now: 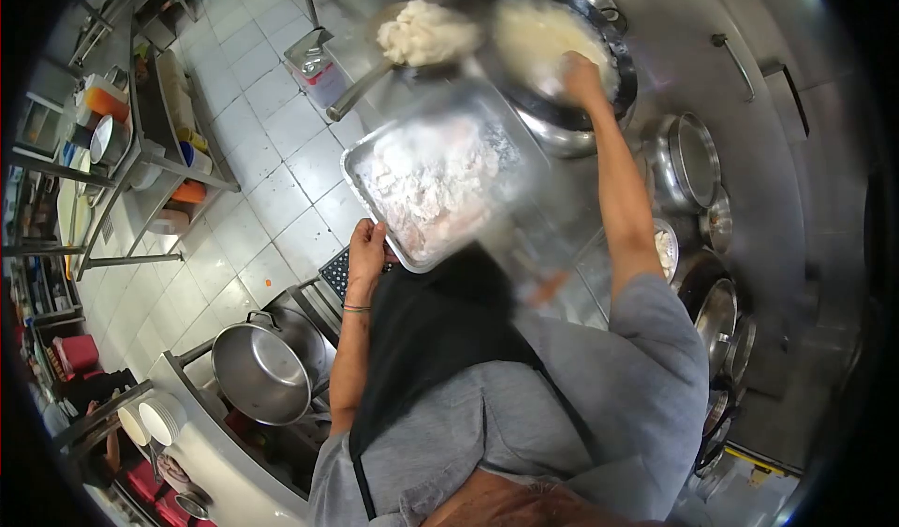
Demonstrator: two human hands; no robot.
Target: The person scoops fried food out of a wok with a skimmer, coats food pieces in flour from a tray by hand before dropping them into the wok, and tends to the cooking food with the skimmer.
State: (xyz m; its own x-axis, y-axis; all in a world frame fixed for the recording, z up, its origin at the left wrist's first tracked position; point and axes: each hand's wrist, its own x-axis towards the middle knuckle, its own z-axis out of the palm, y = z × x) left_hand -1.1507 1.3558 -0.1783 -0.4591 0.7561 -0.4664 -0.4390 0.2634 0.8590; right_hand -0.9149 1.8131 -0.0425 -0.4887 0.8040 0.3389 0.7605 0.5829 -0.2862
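Observation:
My left hand (367, 246) grips the near left corner of a metal tray (353, 173), thumb on the rim. Loose white flour (426, 166) fills the tray, with pinkish pieces (449, 232) partly coated in it. My right hand (581, 79) reaches into a large dark-rimmed pan (626, 87) holding a pale yellow, creamy liquid (538, 35). Its fingers are blurred and partly hidden at the liquid, so I cannot see whether they hold anything. Left of that pan, a long-handled pan (361, 91) carries a heap of pale, lumpy pieces (426, 35).
Several metal pots (688, 162) and lids line the right side. A big steel pot (262, 372) stands at lower left, near stacked white bowls (164, 419). A clear container (314, 63) is beyond the tray. Shelving (154, 162) with containers stands left across the tiled floor (248, 152).

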